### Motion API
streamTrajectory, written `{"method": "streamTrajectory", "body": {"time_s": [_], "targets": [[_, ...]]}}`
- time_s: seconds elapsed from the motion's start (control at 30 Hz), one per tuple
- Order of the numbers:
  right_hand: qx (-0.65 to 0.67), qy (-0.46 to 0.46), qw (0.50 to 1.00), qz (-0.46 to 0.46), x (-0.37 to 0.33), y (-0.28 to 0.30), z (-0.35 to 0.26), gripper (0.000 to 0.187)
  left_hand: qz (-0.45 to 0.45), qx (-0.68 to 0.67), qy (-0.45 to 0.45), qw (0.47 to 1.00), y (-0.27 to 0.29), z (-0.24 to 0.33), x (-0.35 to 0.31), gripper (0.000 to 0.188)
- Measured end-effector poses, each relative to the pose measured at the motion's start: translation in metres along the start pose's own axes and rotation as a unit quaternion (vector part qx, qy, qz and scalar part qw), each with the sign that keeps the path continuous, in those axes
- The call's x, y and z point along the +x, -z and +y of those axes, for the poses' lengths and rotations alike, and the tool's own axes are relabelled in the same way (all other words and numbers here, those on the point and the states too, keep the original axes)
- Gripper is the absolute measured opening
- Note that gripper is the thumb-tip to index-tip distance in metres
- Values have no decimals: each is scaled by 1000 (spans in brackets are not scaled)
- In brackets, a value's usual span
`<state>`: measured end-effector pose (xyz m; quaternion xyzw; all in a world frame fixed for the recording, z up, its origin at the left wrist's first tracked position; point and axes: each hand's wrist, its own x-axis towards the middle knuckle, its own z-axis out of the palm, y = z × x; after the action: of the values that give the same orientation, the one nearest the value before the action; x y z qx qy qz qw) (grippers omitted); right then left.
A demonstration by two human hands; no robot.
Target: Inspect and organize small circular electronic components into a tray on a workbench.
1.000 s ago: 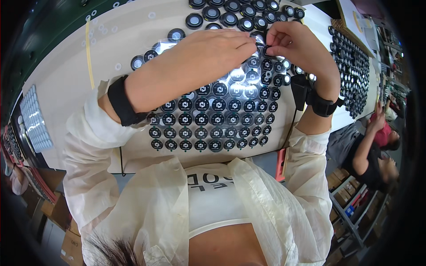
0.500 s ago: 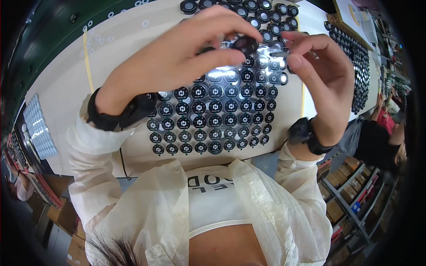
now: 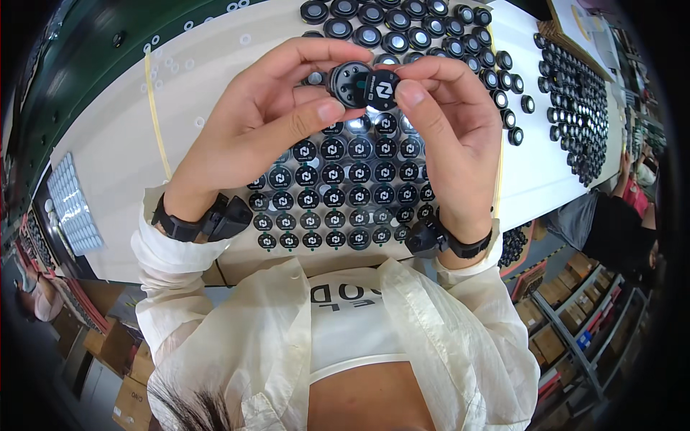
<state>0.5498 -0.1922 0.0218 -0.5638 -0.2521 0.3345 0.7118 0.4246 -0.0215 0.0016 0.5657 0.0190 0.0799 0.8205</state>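
My left hand (image 3: 262,118) pinches a round black part (image 3: 346,80) by its rim, between thumb and fingers. Its face has a ring of small holes. Between the thumb and forefinger of my right hand (image 3: 460,118) is a round black sticker (image 3: 382,90) with a white mark and a green tab. The sticker overlaps the right side of the part's face; I cannot tell whether it is stuck down. Below both hands lies a clear sheet (image 3: 345,184) with rows of similar black stickers. Beyond them sit several black round parts (image 3: 397,20) with pale centres.
Yellow tape (image 3: 157,115) runs across the pale table on the left, near scattered clear rings (image 3: 164,70). A sheet of pale round pieces (image 3: 70,205) lies at the far left. More black parts (image 3: 575,108) crowd the right. A person in dark clothes (image 3: 604,226) is beyond the table, near boxed shelves (image 3: 568,316).
My hands were apart, the right one farther right with a small thin thing in its pinch. Now they have met, and the sticker lies over the black part, whose holed face shows.
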Motion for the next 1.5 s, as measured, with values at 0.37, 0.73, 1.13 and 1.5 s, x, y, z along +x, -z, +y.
{"method": "streamTrajectory", "body": {"time_s": [0.37, 0.73, 1.13, 1.5], "targets": [[35, 8, 999, 31, 1, 8, 6, 20, -9, -45, 29, 999, 6, -4, -1, 56], [-51, 74, 996, -24, 3, 2, 13, 24, 55, -67, 74, 994, 6, -6, 1, 45], [-51, 6, 999, 10, 2, 0, 8, 19, 44, 75, 37, 996, -11, -2, -3, 51], [-61, 25, 998, -5, 3, 2, 10, 17, 66, 98, 19, 993, -15, -1, -4, 44]]}}
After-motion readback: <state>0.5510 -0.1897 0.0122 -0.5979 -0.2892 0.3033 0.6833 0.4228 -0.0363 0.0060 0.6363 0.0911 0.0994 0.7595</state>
